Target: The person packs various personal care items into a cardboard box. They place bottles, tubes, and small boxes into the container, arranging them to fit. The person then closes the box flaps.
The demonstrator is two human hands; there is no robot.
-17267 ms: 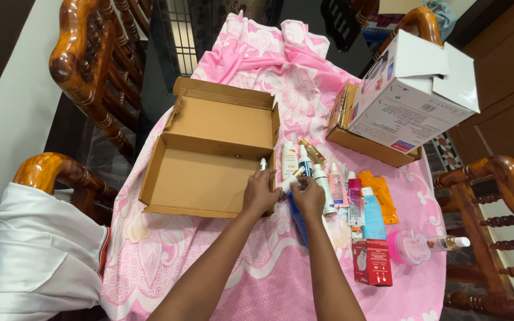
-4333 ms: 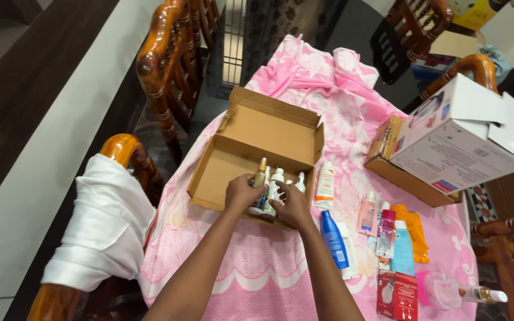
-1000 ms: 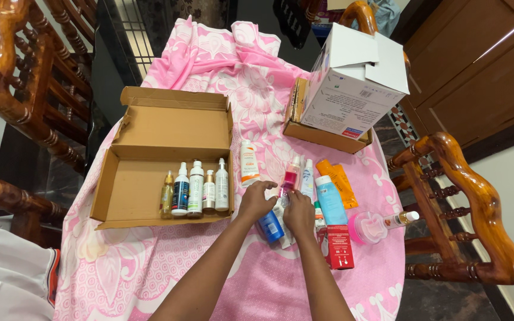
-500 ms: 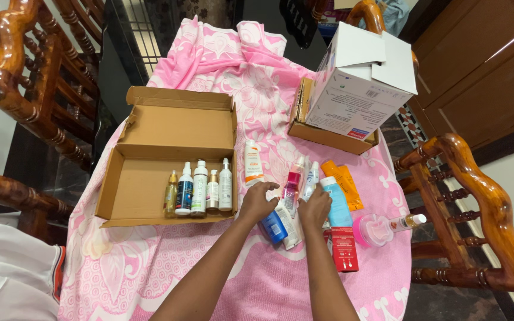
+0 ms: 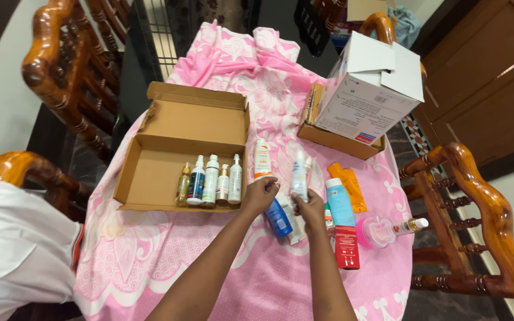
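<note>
- Here, a pink patterned cloth (image 5: 168,261) covers the table, and every container stands or lies on it; loose folds at the far end could snag or tip anything slid across them.
- The open cardboard box (image 5: 150,178) sits at the left, lid flap up, with five small bottles (image 5: 209,183) upright in a row along its near wall. I judge a careless knock from a forearm would topple that row like dominoes.
- A white carton (image 5: 367,98) rests tilted on a flat brown box (image 5: 334,139) at the far right and looks unsteady.
- The left hand (image 5: 260,195) curls loosely, fingers bent, beside a blue bottle (image 5: 279,217); whether it grips anything I cannot tell.
- The right hand (image 5: 309,208) closes its fingers round the base of a pale upright bottle (image 5: 299,175), lifted just above the cloth, right of the box. It is slim, whitish-blue and capped; held so low, it could slip or swing into the tubes nearby.
- A white tube with orange cap (image 5: 262,159) stands just beside the box.
</note>
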